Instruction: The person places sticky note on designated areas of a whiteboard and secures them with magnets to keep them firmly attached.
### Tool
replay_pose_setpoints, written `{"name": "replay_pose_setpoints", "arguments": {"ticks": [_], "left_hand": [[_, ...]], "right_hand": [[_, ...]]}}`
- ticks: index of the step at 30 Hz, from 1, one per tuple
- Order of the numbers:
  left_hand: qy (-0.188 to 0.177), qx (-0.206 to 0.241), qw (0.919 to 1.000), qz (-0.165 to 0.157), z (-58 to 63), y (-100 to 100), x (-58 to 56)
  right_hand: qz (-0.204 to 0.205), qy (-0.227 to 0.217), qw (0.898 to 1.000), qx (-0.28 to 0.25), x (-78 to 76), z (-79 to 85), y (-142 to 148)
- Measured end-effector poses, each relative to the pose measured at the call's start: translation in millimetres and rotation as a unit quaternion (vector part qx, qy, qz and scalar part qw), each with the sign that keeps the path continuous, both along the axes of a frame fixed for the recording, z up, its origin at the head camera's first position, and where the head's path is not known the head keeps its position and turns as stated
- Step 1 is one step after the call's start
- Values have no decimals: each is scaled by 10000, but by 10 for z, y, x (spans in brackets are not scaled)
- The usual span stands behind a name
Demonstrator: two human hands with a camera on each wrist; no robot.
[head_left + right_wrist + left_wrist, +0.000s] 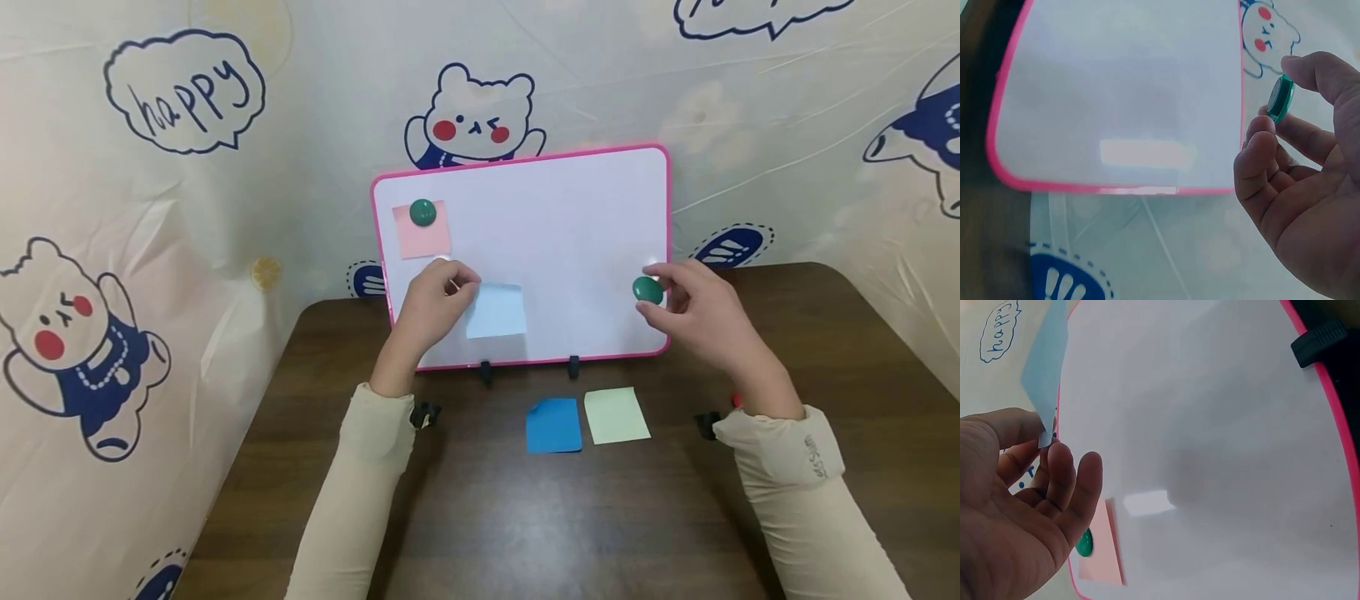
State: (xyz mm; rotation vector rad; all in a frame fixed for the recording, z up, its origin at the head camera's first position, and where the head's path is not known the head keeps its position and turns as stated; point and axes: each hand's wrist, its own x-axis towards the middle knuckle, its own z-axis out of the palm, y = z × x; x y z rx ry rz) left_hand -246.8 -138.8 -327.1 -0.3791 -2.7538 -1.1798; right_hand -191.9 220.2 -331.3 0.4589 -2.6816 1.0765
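Observation:
My left hand [437, 302] pinches a light blue sticky note [497, 311] by its corner, in front of the whiteboard [577, 225]. In the left wrist view the note [1047, 359] stands off the board's surface. A round green magnet [647, 290] is held between thumb and finger of my right hand [697, 312], near the board's right edge. The right wrist view shows this magnet [1280, 99] apart from the board. At the board's upper left, a pink sticky note [423, 240] hangs under another green magnet [423, 212].
On the brown table [487, 517] lie a dark blue sticky note [553, 426] and a pale green one [617, 415]. Black feet [573, 367] support the pink-framed board. A small red object [737, 400] shows beside the right wrist. Behind hangs a printed cloth [322, 100].

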Motion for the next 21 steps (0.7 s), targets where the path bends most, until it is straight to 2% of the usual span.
{"name": "replay_pose_setpoints", "arguments": {"ticks": [10, 21], "left_hand": [[20, 146, 9998, 151, 25, 83, -113], [69, 146, 9995, 256, 65, 98, -196]], "right_hand": [[176, 5, 9997, 179, -114, 95, -315], [331, -97, 9988, 333, -204, 139, -473]]}}
